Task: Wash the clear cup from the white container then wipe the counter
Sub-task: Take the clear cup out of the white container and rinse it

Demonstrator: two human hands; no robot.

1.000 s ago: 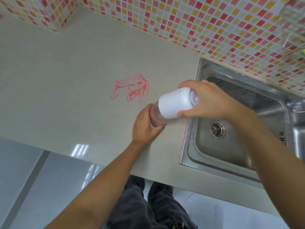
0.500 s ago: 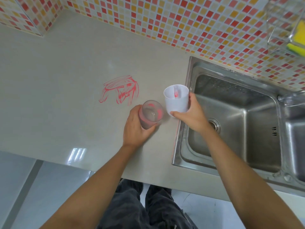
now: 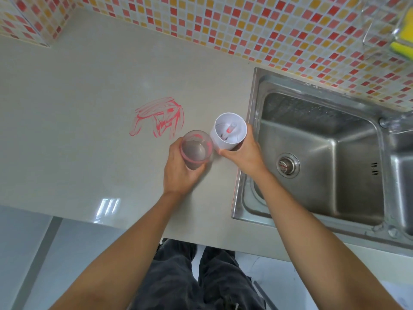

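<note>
My left hand [image 3: 178,168] grips the clear cup [image 3: 195,149], which stands upright with its mouth towards me and shows red smears on its wall. Just to its right, my right hand [image 3: 243,151] holds the white container [image 3: 230,130] upright; a small red mark shows inside it. The two vessels almost touch above the beige counter [image 3: 89,108], close to the sink's left rim. A red scribble [image 3: 159,117] stains the counter just left of the cup.
A steel sink [image 3: 312,153] with a drain sits to the right, a second basin at the far right edge. A clear rack with a yellow sponge [image 3: 402,47] hangs on the mosaic-tiled wall at top right. The counter's front edge runs below my forearms.
The white container was tipped sideways over the clear cup's mouth a second ago; now it is upright, apart from the cup, and both are held side by side.
</note>
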